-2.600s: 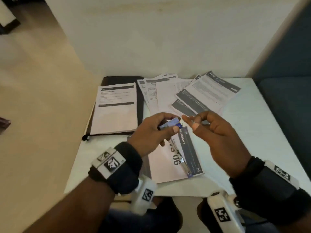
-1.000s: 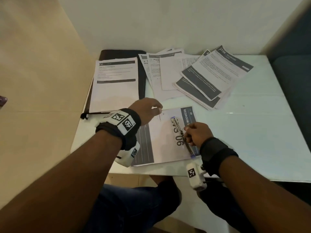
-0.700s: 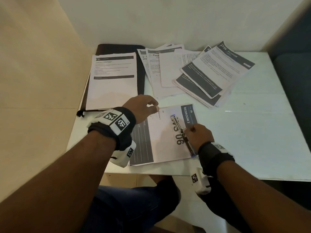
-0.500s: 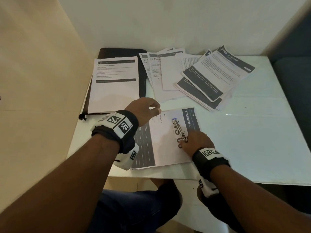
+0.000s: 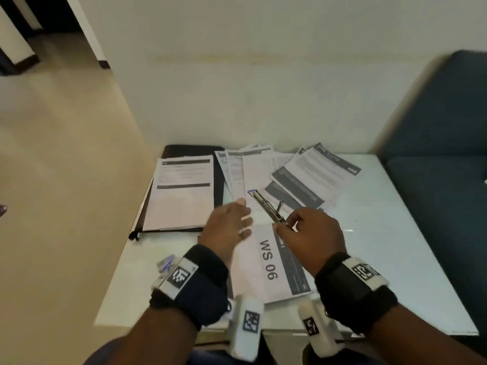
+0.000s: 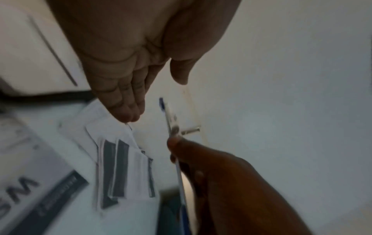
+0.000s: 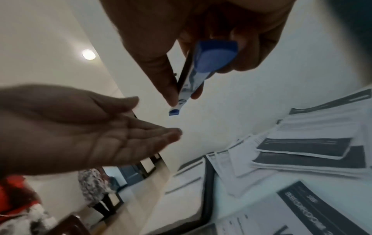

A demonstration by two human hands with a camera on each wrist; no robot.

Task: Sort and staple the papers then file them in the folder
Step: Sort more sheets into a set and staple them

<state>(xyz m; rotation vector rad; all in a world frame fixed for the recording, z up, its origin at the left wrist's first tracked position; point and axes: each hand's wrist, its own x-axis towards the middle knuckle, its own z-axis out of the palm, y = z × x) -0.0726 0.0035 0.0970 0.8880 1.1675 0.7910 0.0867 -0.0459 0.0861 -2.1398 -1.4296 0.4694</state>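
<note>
Two hands: both up over the white glossy tabletop [image 5: 374,233], and I'd read this as readying the stapler.
Room: cream wall behind, beige floor left, dark teal upholstered seat [image 5: 442,164] right.
Surface: I see a small crumpled blue-and-white wrapper [image 5: 166,263] near my left edge.
Black folder [image 5: 218,180]: far left, flat, with a white printed sheet stack [image 5: 183,196] on top.
Loose fan of grey-banded papers [image 5: 303,177]: far centre, still unsorted.
White sheet printed "WS 06" [image 5: 268,262]: flat, nearest me, under both hands.
Left hand [image 5: 228,225]: fingers straight, palm empty, just beside the stapler.
Right hand [image 5: 308,235]: pinching the rear of the slim metal stapler with blue ends [image 5: 266,206], lifted and swung apart.
Step advice: I'd steady the front with the left, close it square, then bite one sheet corner.
Risk: loose staples may spill.
</note>
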